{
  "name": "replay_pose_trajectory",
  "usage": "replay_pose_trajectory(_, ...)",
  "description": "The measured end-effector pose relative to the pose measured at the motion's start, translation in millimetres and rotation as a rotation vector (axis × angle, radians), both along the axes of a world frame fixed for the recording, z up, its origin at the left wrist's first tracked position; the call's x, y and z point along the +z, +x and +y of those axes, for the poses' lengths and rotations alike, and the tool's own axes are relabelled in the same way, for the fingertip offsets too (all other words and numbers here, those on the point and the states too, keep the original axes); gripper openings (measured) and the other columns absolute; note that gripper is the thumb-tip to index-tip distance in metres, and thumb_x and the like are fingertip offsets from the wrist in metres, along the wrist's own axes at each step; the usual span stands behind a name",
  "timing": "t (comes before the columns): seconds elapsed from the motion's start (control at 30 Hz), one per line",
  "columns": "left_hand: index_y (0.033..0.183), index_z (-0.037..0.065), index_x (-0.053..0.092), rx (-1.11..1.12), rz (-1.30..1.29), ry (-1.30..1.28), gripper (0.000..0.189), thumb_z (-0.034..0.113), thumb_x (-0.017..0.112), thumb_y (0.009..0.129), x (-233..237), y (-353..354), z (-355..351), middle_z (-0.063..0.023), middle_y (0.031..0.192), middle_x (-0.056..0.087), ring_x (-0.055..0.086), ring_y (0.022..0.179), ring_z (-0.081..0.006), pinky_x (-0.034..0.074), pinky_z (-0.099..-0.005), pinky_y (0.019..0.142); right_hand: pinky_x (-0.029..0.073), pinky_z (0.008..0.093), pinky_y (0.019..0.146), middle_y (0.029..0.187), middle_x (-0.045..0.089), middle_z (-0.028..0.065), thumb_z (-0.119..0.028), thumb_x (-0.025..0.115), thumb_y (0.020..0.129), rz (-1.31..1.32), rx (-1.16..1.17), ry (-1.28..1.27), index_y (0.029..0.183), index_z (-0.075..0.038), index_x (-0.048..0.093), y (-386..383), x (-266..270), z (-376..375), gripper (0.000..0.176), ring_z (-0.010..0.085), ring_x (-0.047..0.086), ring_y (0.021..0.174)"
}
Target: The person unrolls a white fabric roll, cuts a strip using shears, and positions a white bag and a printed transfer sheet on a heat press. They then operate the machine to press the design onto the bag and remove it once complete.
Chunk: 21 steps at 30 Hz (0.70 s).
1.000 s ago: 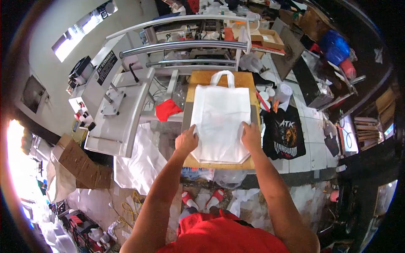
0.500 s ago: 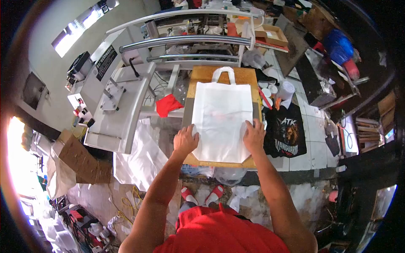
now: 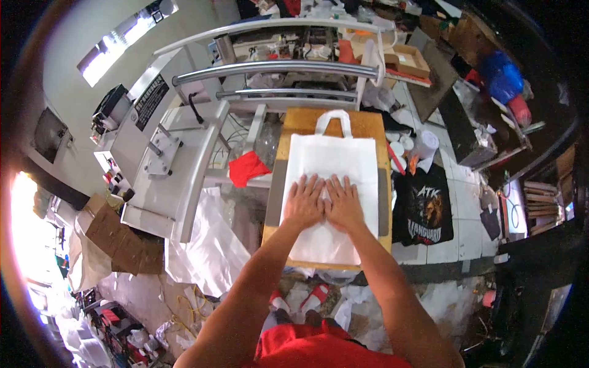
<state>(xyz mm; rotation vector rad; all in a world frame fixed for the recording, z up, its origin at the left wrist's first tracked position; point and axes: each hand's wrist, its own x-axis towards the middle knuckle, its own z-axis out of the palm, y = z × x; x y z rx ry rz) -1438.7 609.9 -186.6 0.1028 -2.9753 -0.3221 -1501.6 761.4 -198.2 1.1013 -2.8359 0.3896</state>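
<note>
A white tote bag [image 3: 334,156] lies flat on a wooden board [image 3: 294,121], its handle loop at the far end. My left hand [image 3: 304,202] rests palm down on the middle of the bag, fingers stretched out. Beside it, thumbs close together, my right hand [image 3: 342,202] also lies flat on the fabric with its fingers extended. Neither hand grips anything. A grey pad [image 3: 384,202] shows under the bag along both sides.
To the left stands a white heat press machine [image 3: 178,159], with a red cloth [image 3: 248,168] beside it. White sheeting [image 3: 205,245] hangs below. On the right, a black printed shirt [image 3: 423,205] lies on white tiles. Metal rollers [image 3: 276,67] span the back.
Both hands have moved inward from the bag's side edges to its middle and now lie flat, side by side. The camera view has shifted slightly.
</note>
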Motion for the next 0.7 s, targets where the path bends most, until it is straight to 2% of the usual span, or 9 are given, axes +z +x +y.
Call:
replay_pose_trajectory(0.27,0.158,0.016,0.026,0.162,-0.141,0.004,0.068,0.047,0.04,0.098,10.6,8.0,-15.4,-0.0089,0.165,0.019,0.015,0.152,-0.034,0.01,-0.0527,0.123,0.012,0.0579,0.121,0.164,0.024,0.0085,-0.052,0.04,0.1,-0.048,-0.242,0.055,0.154,-0.012,0.036,-5.9,23.8,42.2,0.067,0.0437,0.015,0.15)
replay_pose_trajectory(0.3,0.156,0.013,0.028,0.217,-0.084,-0.036,0.072,0.048,0.047,0.096,12.2,14.9,-19.5,-0.0115,0.162,0.026,0.026,0.148,-0.0353,0.02,-0.0539,0.12,0.016,0.0585,0.119,0.162,0.028,0.0133,-0.048,0.045,0.099,0.004,-0.31,0.028,0.152,-0.012,0.039,-3.0,24.1,55.0,0.065,0.0451,0.022,0.148)
replay_pose_trajectory(0.33,0.156,0.013,0.028,0.212,-0.07,-0.041,0.072,0.048,0.047,0.096,13.2,24.7,-24.2,-0.0115,0.162,0.026,0.026,0.148,-0.0353,0.02,-0.0539,0.12,0.016,0.0585,0.119,0.162,0.028,0.0133,-0.048,0.045,0.099,0.015,-0.316,0.02,0.152,-0.012,0.039,-0.1,24.1,67.6,0.065,0.0451,0.022,0.148)
replay_pose_trajectory(0.4,0.145,0.01,0.044,0.333,0.058,0.16,0.06,0.039,0.056,0.093,17.8,51.2,-33.0,-0.0199,0.15,0.042,0.039,0.136,-0.0403,0.033,-0.0525,0.111,0.033,0.0611,0.108,0.146,0.047,0.0188,-0.041,0.054,0.096,0.115,-0.502,-0.239,0.139,-0.01,0.053,11.4,16.3,88.9,0.053,0.0459,0.04,0.135)
replay_pose_trajectory(0.43,0.145,0.01,0.044,0.328,0.064,0.162,0.06,0.039,0.056,0.093,15.2,62.6,-38.9,-0.0199,0.15,0.042,0.039,0.136,-0.0403,0.033,-0.0525,0.111,0.033,0.0611,0.108,0.146,0.047,0.0188,-0.041,0.054,0.096,0.123,-0.506,-0.24,0.139,-0.01,0.053,19.2,13.9,97.8,0.053,0.0459,0.04,0.135)
replay_pose_trajectory(0.5,0.123,0.004,0.055,0.338,0.157,0.311,0.043,0.028,0.064,0.088,6.6,87.3,-45.3,-0.0255,0.126,0.057,0.055,0.114,-0.0434,0.045,-0.0521,0.096,0.045,0.0589,0.088,0.119,0.061,0.018,-0.033,0.061,0.093,0.015,-0.612,-0.294,0.117,-0.006,0.061,42.2,14.0,114.9,0.036,0.0419,0.056,0.112)
replay_pose_trajectory(0.6,0.106,0.0,0.056,0.447,0.104,0.53,0.031,0.022,0.063,0.086,18.2,115.4,-35.3,-0.0274,0.107,0.063,0.061,0.102,-0.0456,0.05,-0.0507,0.087,0.047,0.0559,0.079,0.104,0.062,0.0152,-0.032,0.062,0.092,0.036,-0.575,-0.373,0.103,-0.005,0.061,58.0,14.6,124.0,0.029,0.0385,0.06,0.099)
replay_pose_trajectory(0.63,0.103,-0.002,0.058,0.422,0.178,0.454,0.031,0.023,0.063,0.085,7.2,120.1,-36.0,-0.0254,0.095,0.066,0.065,0.091,-0.0442,0.052,-0.0516,0.081,0.048,0.0545,0.081,0.104,0.063,0.0165,-0.031,0.062,0.092,-0.007,-0.6,-0.367,0.103,-0.004,0.062,60.5,16.5,123.9,0.03,0.0384,0.061,0.098)
replay_pose_trajectory(0.7,0.101,-0.001,0.059,0.455,0.135,0.504,0.03,0.023,0.064,0.084,18.5,125.8,-28.8,-0.0244,0.091,0.067,0.066,0.089,-0.0434,0.052,-0.0505,0.081,0.048,0.0547,0.081,0.104,0.063,0.0168,-0.03,0.063,0.092,-0.036,-0.604,-0.355,0.104,-0.004,0.061,66.4,17.4,121.6,0.029,0.0388,0.061,0.098)
